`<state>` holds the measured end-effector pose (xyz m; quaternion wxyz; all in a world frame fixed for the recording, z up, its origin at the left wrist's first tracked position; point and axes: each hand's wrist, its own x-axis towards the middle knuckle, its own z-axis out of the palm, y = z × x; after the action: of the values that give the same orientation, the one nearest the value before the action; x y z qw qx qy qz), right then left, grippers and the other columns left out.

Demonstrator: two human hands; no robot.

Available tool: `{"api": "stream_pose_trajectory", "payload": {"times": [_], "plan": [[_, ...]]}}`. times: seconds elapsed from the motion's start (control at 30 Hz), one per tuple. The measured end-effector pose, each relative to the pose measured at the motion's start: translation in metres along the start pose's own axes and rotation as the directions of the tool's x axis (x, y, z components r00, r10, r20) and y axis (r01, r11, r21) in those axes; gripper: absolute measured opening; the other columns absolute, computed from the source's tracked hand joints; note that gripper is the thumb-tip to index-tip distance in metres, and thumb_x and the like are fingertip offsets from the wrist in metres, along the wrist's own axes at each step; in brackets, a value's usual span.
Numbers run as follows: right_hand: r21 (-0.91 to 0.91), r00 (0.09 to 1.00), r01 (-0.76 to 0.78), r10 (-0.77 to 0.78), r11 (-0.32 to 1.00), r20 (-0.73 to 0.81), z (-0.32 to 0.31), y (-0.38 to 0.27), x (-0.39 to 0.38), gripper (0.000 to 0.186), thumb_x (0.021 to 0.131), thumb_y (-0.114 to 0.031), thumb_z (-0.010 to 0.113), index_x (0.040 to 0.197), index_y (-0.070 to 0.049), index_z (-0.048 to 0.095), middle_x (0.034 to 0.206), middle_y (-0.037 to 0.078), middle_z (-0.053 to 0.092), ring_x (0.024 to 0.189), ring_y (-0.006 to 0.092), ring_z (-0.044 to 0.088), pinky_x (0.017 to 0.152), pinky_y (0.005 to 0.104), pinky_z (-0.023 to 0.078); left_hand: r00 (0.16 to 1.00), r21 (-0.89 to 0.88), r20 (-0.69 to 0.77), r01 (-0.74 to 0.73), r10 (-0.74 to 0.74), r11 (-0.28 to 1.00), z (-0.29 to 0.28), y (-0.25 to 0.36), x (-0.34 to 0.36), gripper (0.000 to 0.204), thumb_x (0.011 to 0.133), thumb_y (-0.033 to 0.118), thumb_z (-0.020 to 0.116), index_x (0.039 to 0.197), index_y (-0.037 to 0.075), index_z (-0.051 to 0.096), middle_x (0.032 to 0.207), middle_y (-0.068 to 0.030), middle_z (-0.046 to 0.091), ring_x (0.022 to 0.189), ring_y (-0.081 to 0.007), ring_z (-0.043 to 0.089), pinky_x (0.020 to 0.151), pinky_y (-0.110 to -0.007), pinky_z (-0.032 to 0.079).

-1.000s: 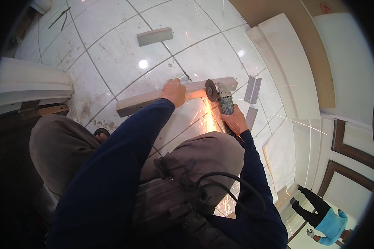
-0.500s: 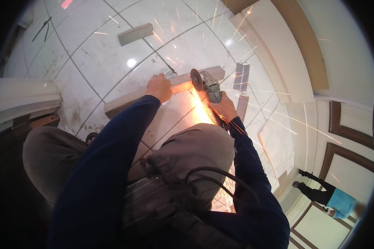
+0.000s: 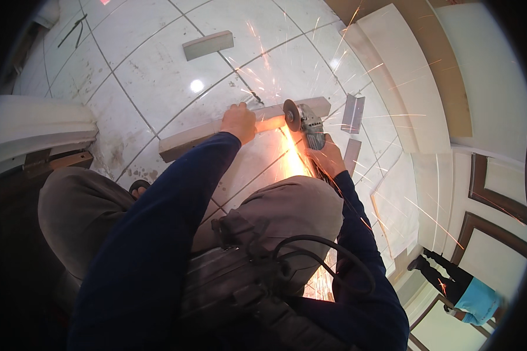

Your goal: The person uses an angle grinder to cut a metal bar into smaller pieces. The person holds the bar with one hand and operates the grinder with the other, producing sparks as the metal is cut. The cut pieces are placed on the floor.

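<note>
- Left hand (image 3: 239,121): dark-blue sleeve (image 3: 170,205) slants up and rightward from the lower edge; back of hand uppermost, fingers curled down over the long grey rectangular metal bar (image 3: 196,134).
- Bar lies aslant on the white tiled floor (image 3: 146,70), beneath the left fingers, extending to both sides of them.
- Right hand (image 3: 329,155): arm reaches forward, fingers wrapped around the grey-and-dark angle grinder (image 3: 310,124); some fingertips hidden.
- Dark round disc (image 3: 292,116) sits ahead-left of the right fingers, at the bar.
- Orange sparks (image 3: 293,159) stream left of the right fingers.
- Short grey bar-shaped offcut (image 3: 208,45): well beyond left fingers.
</note>
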<state>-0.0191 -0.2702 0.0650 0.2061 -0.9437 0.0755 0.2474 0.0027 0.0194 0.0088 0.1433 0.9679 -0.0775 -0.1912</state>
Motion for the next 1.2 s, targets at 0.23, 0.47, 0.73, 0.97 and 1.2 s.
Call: {"api": "stream_pose_trajectory", "payload": {"times": [0.23,0.47,0.73,0.97,1.2], "plan": [[0.002,1.000,-0.020,0.020,1.000,0.019,0.003,0.008,0.003,0.066,0.077,-0.039,0.078,0.122,0.005,0.058,0.108,0.028,0.074,0.100,0.0415,0.074,0.089,0.0461,0.058,1.000,-0.012,-0.012,-0.003,0.003,1.000,0.001,0.000,0.001,0.031,0.085,0.030,0.082,0.104,0.006,0.080,0.117,-0.0168,0.067,0.109,-0.0345,0.067,0.088,-0.044,0.060],[0.096,0.998,0.067,-0.066,0.993,-0.016,-0.001,0.006,-0.008,0.070,0.075,-0.039,0.078,0.124,0.006,0.058,0.109,0.028,0.074,0.101,0.0410,0.074,0.087,0.0462,0.058,0.999,-0.022,-0.042,-0.024,0.023,0.999,0.004,-0.002,0.001,0.030,0.083,0.029,0.082,0.103,0.006,0.081,0.115,-0.0167,0.068,0.107,-0.0342,0.068,0.088,-0.043,0.059],[0.047,0.999,0.035,-0.034,0.998,-0.027,0.004,0.007,0.000,0.069,0.079,-0.039,0.080,0.126,0.006,0.057,0.110,0.029,0.074,0.103,0.0408,0.074,0.088,0.0452,0.058,1.000,0.013,-0.021,-0.020,0.021,1.000,0.004,-0.001,0.001,0.041,0.086,0.037,0.082,0.105,0.001,0.078,0.118,-0.0167,0.067,0.110,-0.0338,0.067,0.087,-0.043,0.060],[0.038,1.000,0.025,-0.024,0.999,-0.015,0.000,0.004,-0.005,0.069,0.077,-0.038,0.080,0.124,0.006,0.057,0.108,0.030,0.074,0.100,0.0419,0.074,0.089,0.0452,0.058,1.000,0.005,0.000,-0.017,0.017,1.000,0.002,-0.001,0.001,0.041,0.086,0.037,0.082,0.106,0.001,0.078,0.117,-0.0168,0.067,0.110,-0.0338,0.067,0.087,-0.043,0.060],[0.095,0.999,-0.031,0.029,0.995,0.017,0.001,0.003,0.002,0.067,0.075,-0.037,0.079,0.123,0.005,0.057,0.110,0.030,0.073,0.102,0.0420,0.074,0.089,0.0443,0.057,0.999,0.019,-0.015,-0.030,0.030,0.999,0.003,-0.002,0.001,0.042,0.086,0.036,0.082,0.106,0.000,0.078,0.117,-0.0170,0.067,0.111,-0.0341,0.067,0.087,-0.043,0.060]]}}
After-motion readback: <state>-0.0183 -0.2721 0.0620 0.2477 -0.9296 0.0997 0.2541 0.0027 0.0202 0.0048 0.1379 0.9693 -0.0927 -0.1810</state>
